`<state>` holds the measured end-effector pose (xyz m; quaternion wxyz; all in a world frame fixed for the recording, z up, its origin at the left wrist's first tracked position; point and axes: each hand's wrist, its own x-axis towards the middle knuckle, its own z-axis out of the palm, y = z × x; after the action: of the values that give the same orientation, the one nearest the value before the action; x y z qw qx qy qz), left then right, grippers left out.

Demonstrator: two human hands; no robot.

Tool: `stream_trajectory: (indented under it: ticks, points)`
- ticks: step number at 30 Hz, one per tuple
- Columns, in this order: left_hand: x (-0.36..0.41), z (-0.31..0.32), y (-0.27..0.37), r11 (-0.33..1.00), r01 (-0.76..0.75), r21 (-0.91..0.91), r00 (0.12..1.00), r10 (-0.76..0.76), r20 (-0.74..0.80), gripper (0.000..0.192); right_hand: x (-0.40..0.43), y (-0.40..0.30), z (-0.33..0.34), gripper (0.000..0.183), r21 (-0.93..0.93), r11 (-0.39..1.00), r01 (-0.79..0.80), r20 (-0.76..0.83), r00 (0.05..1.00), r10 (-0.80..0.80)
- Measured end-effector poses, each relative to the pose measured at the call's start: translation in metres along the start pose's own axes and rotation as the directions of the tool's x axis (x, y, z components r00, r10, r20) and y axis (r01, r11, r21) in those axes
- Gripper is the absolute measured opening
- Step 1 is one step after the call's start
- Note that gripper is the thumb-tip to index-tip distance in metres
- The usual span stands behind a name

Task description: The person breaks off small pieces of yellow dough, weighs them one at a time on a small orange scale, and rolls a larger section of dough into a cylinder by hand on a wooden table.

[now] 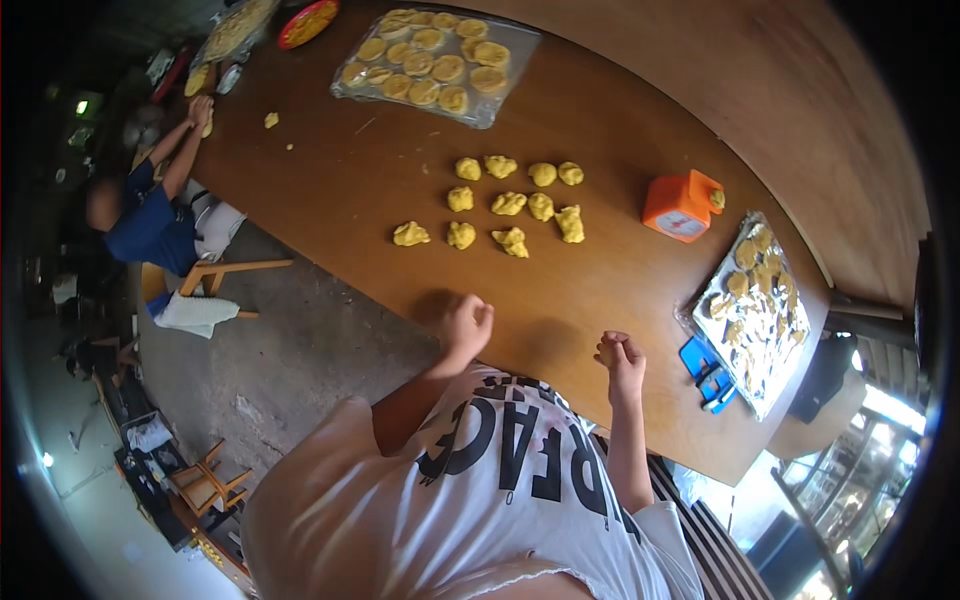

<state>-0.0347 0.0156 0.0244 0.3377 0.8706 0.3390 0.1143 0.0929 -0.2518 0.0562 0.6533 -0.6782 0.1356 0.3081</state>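
My left hand [466,328] is over the near edge of the brown table, its fingers curled in. My right hand [624,361] hovers farther right with thumb and fingers bent together. Whether either hand holds a bit of dough is hidden by the fingers. Beyond them, several rough yellow dough lumps [510,203] lie in loose rows on the tabletop [525,300]. A ragged lump [511,241] in the nearest row lies between the two hands and farther out. To the right stands an orange dial scale [679,202] with a small yellow lump [718,199] on it.
Flattened dough rounds [424,64] cover a plastic-wrapped tray at the far side. A shiny wrapped tray [750,322] with brownish pieces lies at right, beside a blue object [705,373]. At far left, another person [161,217] works dough near a red bowl [308,24].
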Motion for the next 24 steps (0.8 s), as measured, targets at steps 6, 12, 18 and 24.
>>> stream_trajectory:
  ticks: [6,12,18,24]
  points:
    - [0.082,-0.040,-0.066,0.914,0.346,0.211,0.862,-0.222,-0.456,0.044,-0.025,-0.023,0.058,0.017,-0.475,0.817,0.326,-0.064,0.913,-0.402]
    - [0.124,-0.029,-0.079,0.900,0.191,0.391,0.975,-0.130,-0.178,0.046,-0.011,0.076,0.052,0.030,-0.879,0.186,0.438,0.183,0.672,-0.718]
    - [0.092,-0.025,-0.082,0.946,-0.204,0.252,0.950,0.253,-0.182,0.031,-0.056,0.110,0.080,0.033,-0.844,0.232,0.484,0.210,0.696,-0.687]
    - [0.039,-0.010,-0.036,0.819,-0.548,-0.174,0.787,0.574,0.226,0.031,0.014,0.071,0.078,0.034,-0.779,0.150,0.609,0.356,0.627,-0.693]
